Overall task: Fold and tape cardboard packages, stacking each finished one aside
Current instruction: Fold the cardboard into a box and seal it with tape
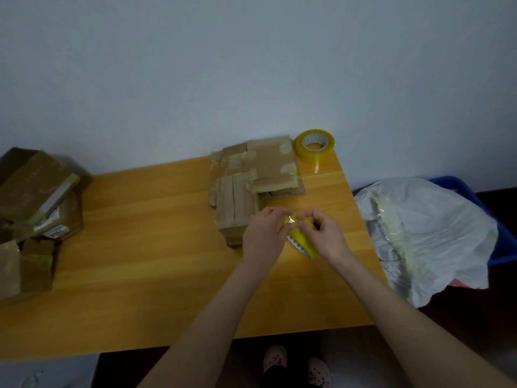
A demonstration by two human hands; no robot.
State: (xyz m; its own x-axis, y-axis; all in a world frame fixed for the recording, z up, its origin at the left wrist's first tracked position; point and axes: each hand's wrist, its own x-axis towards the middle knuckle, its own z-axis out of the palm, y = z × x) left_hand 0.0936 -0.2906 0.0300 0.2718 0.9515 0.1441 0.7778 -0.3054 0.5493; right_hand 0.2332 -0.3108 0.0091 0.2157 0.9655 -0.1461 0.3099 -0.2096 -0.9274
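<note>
Both hands meet over the right part of the wooden table (140, 261), around a yellow tape roll (302, 243). My left hand (263, 233) grips the roll from the left. My right hand (324, 233) pinches the clear loose tape end at the top of the roll. Just beyond my left hand lies a small taped cardboard package (233, 208). It leans against a pile of flat taped cardboard packages (265, 163) near the table's back edge.
A second, larger yellow tape roll (314, 147) lies at the back right corner. Several taped boxes (36, 197) crowd the table's left end. Right of the table, a white plastic bag (436, 233) fills a blue bin (500, 239). My feet show below the table's front edge.
</note>
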